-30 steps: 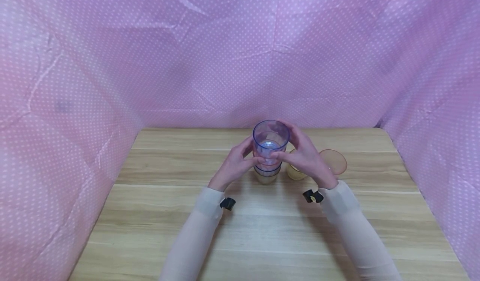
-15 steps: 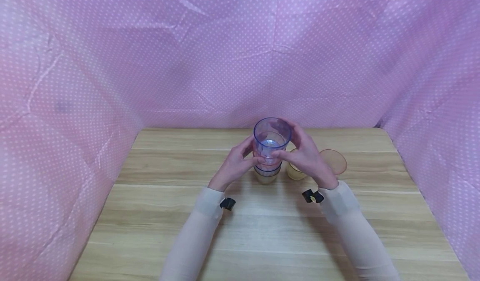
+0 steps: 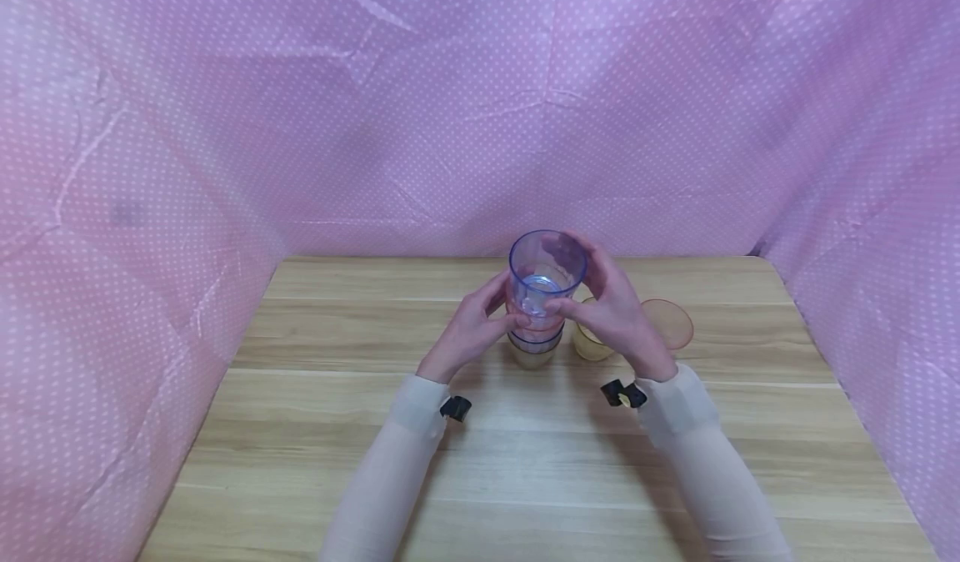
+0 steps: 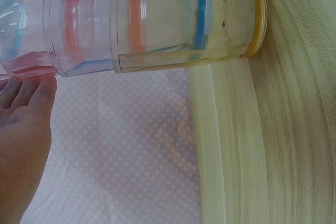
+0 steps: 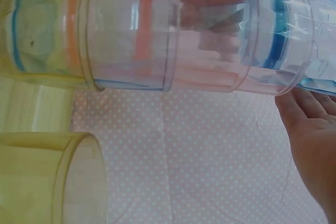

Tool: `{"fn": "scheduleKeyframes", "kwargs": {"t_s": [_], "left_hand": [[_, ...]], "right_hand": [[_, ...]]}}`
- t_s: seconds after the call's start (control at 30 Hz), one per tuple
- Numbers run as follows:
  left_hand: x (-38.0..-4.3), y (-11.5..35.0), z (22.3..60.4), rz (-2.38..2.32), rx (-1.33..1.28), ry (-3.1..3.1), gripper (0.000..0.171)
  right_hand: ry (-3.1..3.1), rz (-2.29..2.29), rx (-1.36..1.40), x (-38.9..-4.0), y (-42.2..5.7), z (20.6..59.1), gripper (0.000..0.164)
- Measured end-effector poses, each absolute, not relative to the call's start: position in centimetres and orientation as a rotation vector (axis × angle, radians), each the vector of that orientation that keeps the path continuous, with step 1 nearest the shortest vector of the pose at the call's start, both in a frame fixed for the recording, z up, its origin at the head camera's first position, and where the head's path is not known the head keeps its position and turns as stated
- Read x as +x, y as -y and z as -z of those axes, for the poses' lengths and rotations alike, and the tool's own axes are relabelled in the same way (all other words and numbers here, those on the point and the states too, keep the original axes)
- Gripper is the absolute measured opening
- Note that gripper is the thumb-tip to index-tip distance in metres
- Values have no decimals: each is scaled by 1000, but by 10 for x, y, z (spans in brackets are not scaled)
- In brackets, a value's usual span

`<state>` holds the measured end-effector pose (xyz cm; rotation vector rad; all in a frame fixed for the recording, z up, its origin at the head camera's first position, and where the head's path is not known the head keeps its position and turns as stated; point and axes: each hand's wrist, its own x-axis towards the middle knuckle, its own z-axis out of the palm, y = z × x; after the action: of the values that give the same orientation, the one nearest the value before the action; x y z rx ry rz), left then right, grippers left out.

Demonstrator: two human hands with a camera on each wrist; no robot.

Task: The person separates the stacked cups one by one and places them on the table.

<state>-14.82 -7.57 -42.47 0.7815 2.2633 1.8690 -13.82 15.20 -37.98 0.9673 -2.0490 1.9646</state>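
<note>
Dotted pink cloth (image 3: 420, 128) rises behind our wood-grain worktop (image 3: 510, 462). Our right hand (image 3: 613, 310) grips the clear blue cup (image 3: 536, 252), its base inside the upright stack (image 3: 533, 355) our left hand (image 3: 478, 322) clasps; we should hold both aligned, lest smooth plastic binds. Beside stand a yellow cup (image 3: 591, 347) and, farther right, a round pink piece (image 3: 669, 323).

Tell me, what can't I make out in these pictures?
Lone yellow cup: head view, partly hidden by the right hand; right wrist view, cut off by the left and bottom edges.
Pinkish round thing: head view, partly behind the right hand; lid or cup, I cannot tell.
Top blue cup: right wrist view, cut off by the right edge.
Dark speck: left wrist view, too small to identify.
</note>
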Motion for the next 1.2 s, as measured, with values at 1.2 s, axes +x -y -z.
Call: {"fn": "scheduleKeyframes", "kwargs": {"t_s": [1.2], "left_hand": [[-146, 76, 427, -1901, 748, -2260, 74]], "right_hand": [[1767, -2099, 965, -129, -150, 363, 95]]}}
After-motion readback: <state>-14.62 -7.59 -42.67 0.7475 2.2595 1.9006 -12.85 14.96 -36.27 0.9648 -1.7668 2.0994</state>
